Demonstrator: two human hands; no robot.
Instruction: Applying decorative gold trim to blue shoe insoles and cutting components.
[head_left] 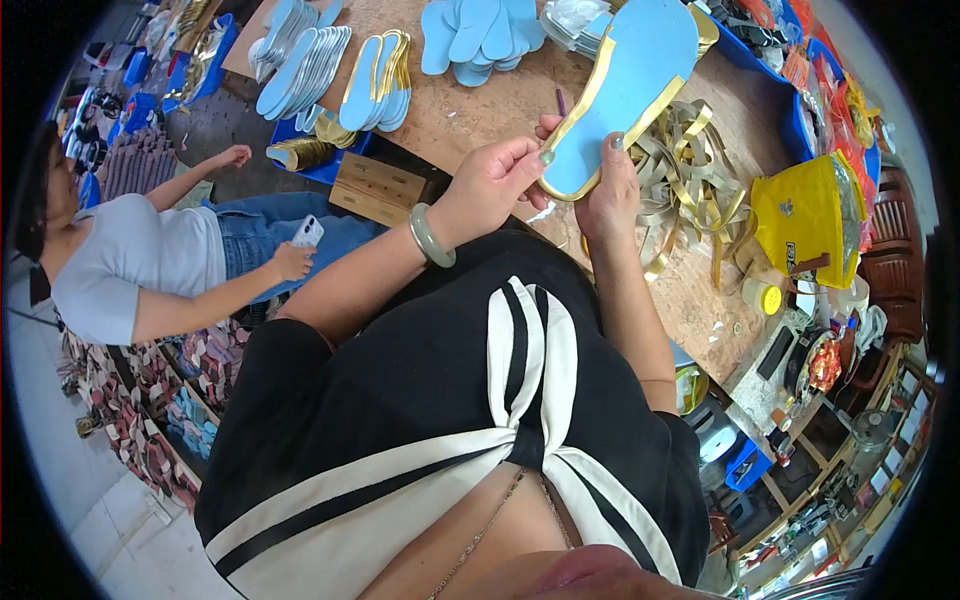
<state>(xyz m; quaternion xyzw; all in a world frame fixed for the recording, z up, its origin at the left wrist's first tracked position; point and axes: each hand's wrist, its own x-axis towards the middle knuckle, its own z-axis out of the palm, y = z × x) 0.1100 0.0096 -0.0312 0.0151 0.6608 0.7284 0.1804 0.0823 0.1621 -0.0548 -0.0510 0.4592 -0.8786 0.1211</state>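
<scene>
Both of my hands grip a light-blue insole [635, 75] above the work table, its narrow end toward me. A shiny gold strip [594, 88] runs along its edges, with blue showing bare around the far end. My left hand [497, 185] pinches the left edge of the narrow end, thumb on top; a pale bangle circles that wrist. At the right edge, my right hand [610, 195] holds on with its thumb over the surface, the other fingers mostly hidden beneath. A tangled heap of gold and beige strips [690, 165] lies just right of the right hand.
Stacked insoles [310, 75], gold-edged insoles [378, 85] and loose blue insoles [480, 35] cover the table's far left. A yellow bag [800, 215] and a yellow-lidded jar [768, 297] stand right. Another person [150, 250] holding a phone [308, 232] is at left.
</scene>
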